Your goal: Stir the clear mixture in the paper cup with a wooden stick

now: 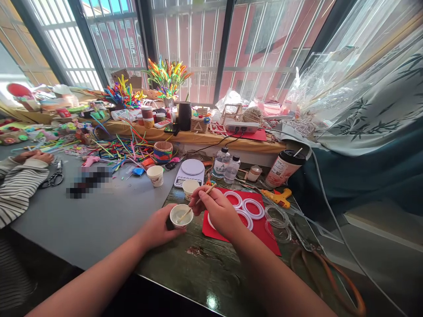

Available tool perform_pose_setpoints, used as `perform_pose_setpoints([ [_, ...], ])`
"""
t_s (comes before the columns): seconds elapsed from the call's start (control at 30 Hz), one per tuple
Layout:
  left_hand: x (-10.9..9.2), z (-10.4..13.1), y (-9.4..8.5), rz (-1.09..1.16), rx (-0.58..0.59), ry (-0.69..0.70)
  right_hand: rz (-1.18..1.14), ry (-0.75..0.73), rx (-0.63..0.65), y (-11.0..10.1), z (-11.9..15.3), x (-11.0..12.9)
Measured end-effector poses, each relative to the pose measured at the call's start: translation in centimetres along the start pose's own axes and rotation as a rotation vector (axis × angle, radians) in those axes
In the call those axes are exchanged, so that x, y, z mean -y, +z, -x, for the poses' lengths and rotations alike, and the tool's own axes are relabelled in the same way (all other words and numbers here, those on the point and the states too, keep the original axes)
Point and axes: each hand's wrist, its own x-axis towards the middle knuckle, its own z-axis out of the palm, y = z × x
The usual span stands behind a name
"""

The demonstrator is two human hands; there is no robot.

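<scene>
My left hand [161, 228] is wrapped round a small paper cup [180, 224] that contains a clear liquid. Between the fingers of my right hand [216, 209] is a thin wooden stick [206, 192], its lower end dipped in that cup. Just behind stands a second paper cup [190, 188], partly hidden by my right hand. White ring molds [254, 208] lie on a red sheet [269, 243] under and beside my right forearm. A kitchen scale [191, 169] and two clear bottles with black caps [220, 162] sit farther back.
A third paper cup [155, 177] stands left of the scale. At right are a yellow glue gun [280, 198], clear rings [276, 216], large scissors [340, 277] and a lidded drink cup [284, 169]. Another person's hands [36, 156] rest at far left near black-handled scissors [54, 178].
</scene>
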Motion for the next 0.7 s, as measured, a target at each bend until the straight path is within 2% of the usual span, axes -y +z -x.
perform_pose_setpoints([
  [0.1,-0.2,-0.2,-0.1,0.019,0.076,0.012,-0.012,0.021,0.002,-0.6,-0.2,0.0],
  [0.33,0.9,-0.6,0.3,0.075,0.067,-0.004,0.031,0.064,-0.018,-1.7,0.0,-2.1],
  [0.5,2.3,-0.3,0.8,0.154,0.020,0.046,0.096,0.172,-0.031,-2.1,1.0,-4.4],
  [0.53,2.4,-0.2,0.8,0.181,-0.025,0.070,0.108,0.187,-0.053,-2.1,1.0,-4.8],
  [0.6,2.1,0.1,0.4,0.248,-0.215,0.125,0.125,0.202,-0.112,-2.2,1.2,-5.5],
  [0.7,0.3,1.9,-1.9,0.211,-0.493,0.102,0.145,0.200,-0.204,-2.5,1.9,-6.7],
])
